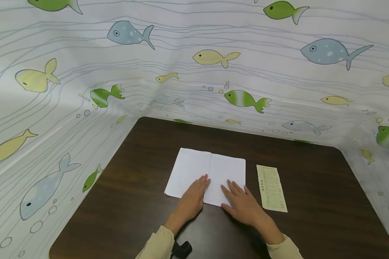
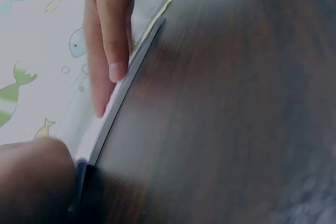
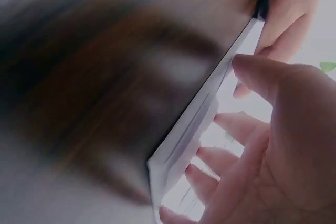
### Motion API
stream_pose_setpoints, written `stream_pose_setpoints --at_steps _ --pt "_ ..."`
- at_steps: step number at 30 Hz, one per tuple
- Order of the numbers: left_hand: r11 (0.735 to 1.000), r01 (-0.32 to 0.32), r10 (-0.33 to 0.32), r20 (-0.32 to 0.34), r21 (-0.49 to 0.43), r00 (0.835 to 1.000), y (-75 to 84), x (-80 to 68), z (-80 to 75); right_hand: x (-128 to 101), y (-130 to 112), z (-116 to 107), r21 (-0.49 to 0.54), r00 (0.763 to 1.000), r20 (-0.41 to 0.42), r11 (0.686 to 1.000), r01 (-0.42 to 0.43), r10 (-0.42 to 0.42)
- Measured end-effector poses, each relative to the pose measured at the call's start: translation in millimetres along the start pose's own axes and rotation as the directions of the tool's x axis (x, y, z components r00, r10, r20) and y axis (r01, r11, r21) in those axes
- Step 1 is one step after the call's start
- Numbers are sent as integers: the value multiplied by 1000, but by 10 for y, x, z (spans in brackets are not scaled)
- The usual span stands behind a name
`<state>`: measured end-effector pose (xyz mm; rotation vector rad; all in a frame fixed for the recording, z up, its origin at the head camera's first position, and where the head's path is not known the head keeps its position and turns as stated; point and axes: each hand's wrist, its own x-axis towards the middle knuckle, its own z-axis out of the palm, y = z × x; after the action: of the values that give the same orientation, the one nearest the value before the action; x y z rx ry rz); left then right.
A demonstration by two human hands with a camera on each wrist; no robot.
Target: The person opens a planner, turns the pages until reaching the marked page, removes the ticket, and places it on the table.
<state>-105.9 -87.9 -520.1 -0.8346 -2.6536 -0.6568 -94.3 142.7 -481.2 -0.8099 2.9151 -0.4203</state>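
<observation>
An open lined notebook [image 1: 210, 169] lies flat on the dark brown table [image 1: 311, 187]. My left hand [image 1: 196, 192] rests on it near the spine with straight fingers, palm down. Flat on the lower right page lies my right hand [image 1: 240, 199], its fingers spread. Neither hand grips anything. The left wrist view shows the notebook's edge [image 2: 123, 98] against the table, with fingers [image 2: 107, 35] lying on the page. In the right wrist view my right hand's fingers [image 3: 231, 166] press on the page beside the notebook's edge [image 3: 194, 124].
A narrow yellowish printed paper slip [image 1: 271, 187] lies just right of the notebook. A white curtain with fish prints [image 1: 214, 57] walls the table at the back and on both sides. A black device [image 1: 181, 249] sits at my left wrist.
</observation>
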Motion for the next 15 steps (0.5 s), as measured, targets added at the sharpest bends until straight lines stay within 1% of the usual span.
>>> stream_pose_setpoints --at_steps 4,7,9,12,13,15 --pt "999 3 -2 22 -36 1000 -21 107 51 -30 132 -14 7 996 -13 996 -85 85" --pt "1000 -8 9 33 -16 999 -33 128 73 -53 171 -6 -8 994 -19 994 -110 110" --pt "1000 -7 7 15 7 1000 -40 130 78 -56 178 3 -18 994 -45 995 -98 97" --pt "999 16 -16 -14 33 1000 -40 129 72 -50 177 4 -47 994 -95 997 -63 58" --pt "999 33 -33 -17 39 999 -36 128 65 -46 176 2 -57 993 -106 997 -57 50" --pt "995 89 -89 -10 48 996 -26 125 57 -42 178 -5 -72 992 -118 996 -56 47"
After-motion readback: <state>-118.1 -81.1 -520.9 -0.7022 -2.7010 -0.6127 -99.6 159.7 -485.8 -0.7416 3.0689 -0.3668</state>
